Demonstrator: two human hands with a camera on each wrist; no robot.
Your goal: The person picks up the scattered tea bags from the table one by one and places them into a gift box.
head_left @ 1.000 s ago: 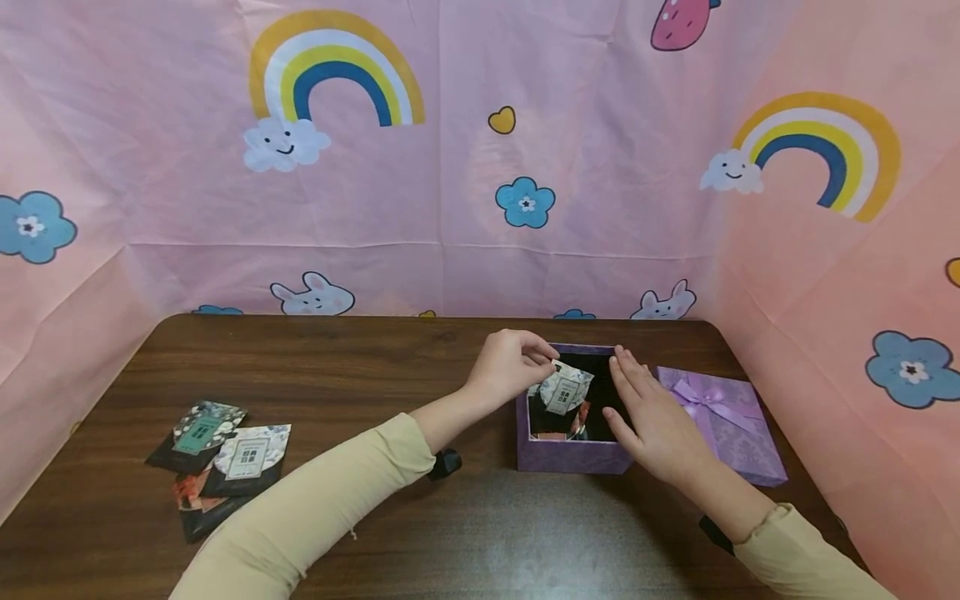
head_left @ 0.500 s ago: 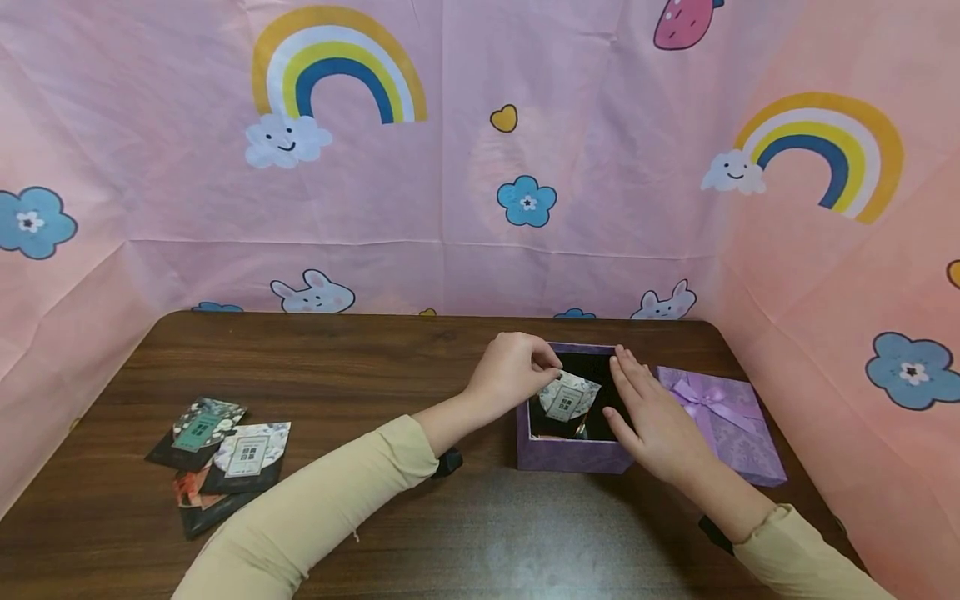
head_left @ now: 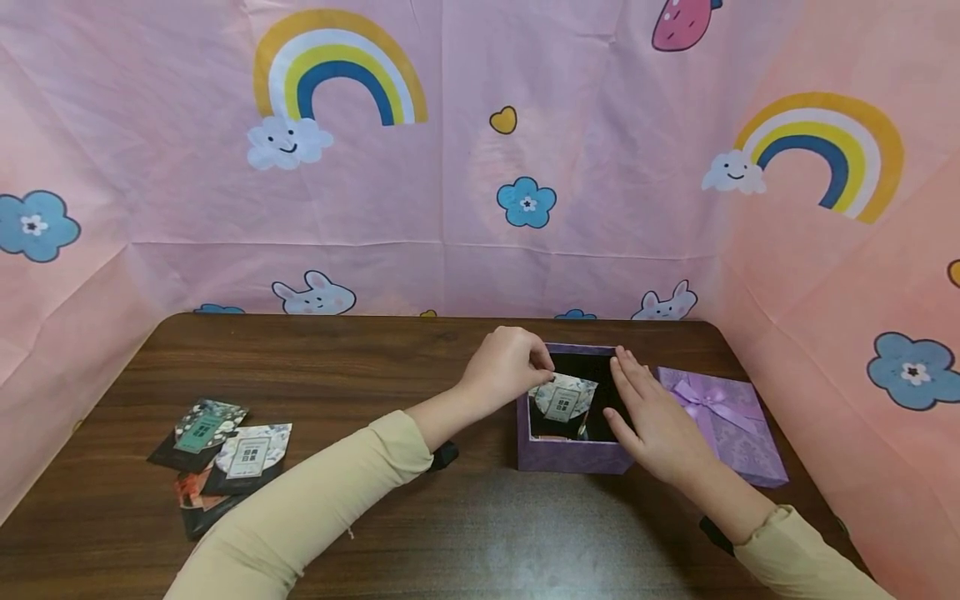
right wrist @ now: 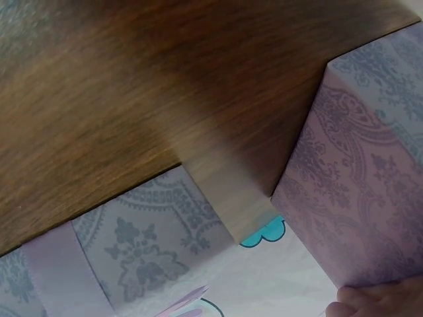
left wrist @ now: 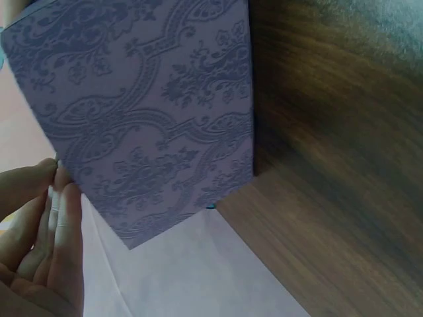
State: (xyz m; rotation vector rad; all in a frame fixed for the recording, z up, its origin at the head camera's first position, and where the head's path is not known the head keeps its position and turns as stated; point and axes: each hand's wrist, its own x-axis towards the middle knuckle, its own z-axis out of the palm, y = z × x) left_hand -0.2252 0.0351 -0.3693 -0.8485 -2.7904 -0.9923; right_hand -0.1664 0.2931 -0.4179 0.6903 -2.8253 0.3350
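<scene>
A purple patterned box (head_left: 573, 457) stands open on the table with a dark inside. At its left rim my left hand (head_left: 504, 367) pinches the upper corner of a flat sachet (head_left: 564, 398), black below with a white floral top and a small label. The sachet hangs tilted inside the box. Under it, a bit of another packet with orange shows near the box's front wall. My right hand (head_left: 660, 421) rests on the box's right rim with its fingers straight. In the left wrist view the box's side (left wrist: 145, 125) hides what the fingertips hold.
Right of the box lies its purple lid (head_left: 738, 433) with a ribbon bow. Several similar sachets (head_left: 247, 458) overlap at the table's left. A patterned cloth (head_left: 442, 167) hangs behind the wooden table (head_left: 360, 367).
My left hand has lowered the sachet a little into the box, covering more of the orange packet, then shifted slightly left. The right hand has stayed at the right rim.
</scene>
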